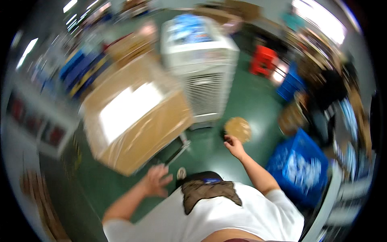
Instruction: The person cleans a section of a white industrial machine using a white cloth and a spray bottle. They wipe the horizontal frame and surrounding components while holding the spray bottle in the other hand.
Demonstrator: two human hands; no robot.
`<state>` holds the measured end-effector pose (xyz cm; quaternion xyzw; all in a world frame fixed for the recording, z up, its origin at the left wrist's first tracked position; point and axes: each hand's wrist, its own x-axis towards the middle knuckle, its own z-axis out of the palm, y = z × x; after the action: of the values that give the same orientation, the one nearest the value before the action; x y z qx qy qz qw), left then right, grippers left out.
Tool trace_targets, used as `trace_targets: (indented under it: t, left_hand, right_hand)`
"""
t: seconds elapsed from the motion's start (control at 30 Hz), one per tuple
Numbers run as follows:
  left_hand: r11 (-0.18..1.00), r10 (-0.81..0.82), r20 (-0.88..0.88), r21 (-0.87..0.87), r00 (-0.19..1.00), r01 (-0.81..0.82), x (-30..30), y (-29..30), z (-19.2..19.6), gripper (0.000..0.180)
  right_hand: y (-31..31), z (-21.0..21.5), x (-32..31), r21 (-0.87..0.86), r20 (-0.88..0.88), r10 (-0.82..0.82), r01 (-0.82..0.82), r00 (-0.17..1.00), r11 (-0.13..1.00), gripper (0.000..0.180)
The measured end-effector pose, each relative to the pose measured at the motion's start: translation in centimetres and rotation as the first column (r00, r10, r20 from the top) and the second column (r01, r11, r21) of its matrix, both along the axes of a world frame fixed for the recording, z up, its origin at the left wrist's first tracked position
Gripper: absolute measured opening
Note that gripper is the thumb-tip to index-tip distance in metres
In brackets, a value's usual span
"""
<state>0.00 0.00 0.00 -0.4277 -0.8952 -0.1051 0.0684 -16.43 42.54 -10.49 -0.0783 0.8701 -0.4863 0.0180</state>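
Note:
My left hand point(156, 180) is blurred, with its fingers spread and nothing in them. It hovers just below the near corner of a large cardboard box point(149, 141) wrapped in clear film, with a bright white sheet or surface point(131, 109) inside. In front of me on the right, my right hand point(234, 147) is held out with loosely bent fingers and no object visible in it. Past its fingertips, overlapping them in the view, is a round tan stool top or disc point(238, 129); contact cannot be made out. A dark brown cloth point(209, 194) lies at my waist.
A white air cooler point(203, 88) carrying blue packages point(189, 28) stands ahead, beside the box. To my right is a blue bin point(300, 169) of pale plastic bags. Farther off are a red stool point(263, 60), a blue crate point(291, 82) and a dark-clothed person point(328, 90).

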Motion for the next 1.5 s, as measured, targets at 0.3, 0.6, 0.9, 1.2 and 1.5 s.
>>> trace_targets:
  t: [0.3, 0.6, 0.9, 1.2, 1.5]
  left_hand:
    - [0.801, 0.599, -0.168, 0.145, 0.783, -0.581, -17.2, -17.9, 12.7, 0.048]
    - [0.634, 0.711, 0.147, -0.557, 0.688, -0.536, -36.9, -26.1, -5.8, 0.084]
    - [0.486, 0.786, -0.324, -0.204, 0.527, -0.850, -34.9, -29.4, -14.6, 0.101]
    - [0.800, 0.598, -0.128, 0.043, 0.791, -0.598, -38.8, -8.9, -8.6, 0.088]
    - [0.826, 0.386, 0.233, 0.344, 0.893, -0.447, -35.9, 10.1, 1.2, 0.076]
  right_hand:
    - [-27.7, 17.4, -7.2, 0.347, -0.626, 0.444, -0.281, 0.642, 0.895, 0.061]
    - [-29.1, 14.0, -5.2, 0.425, -0.400, 0.267, -0.081, 0.877, 0.902, 0.072]
    - [-15.5, 1.7, 11.8, 0.579, 0.098, -0.783, 0.604, 0.614, 0.547, 0.079]
    - [-14.8, -5.5, 28.6, 0.695, 0.482, -0.805, 0.711, -0.347, 0.110, 0.083]
    - [-3.4, -9.5, 26.1, 0.518, 0.470, -0.879, 0.781, 0.083, 0.350, 0.079]
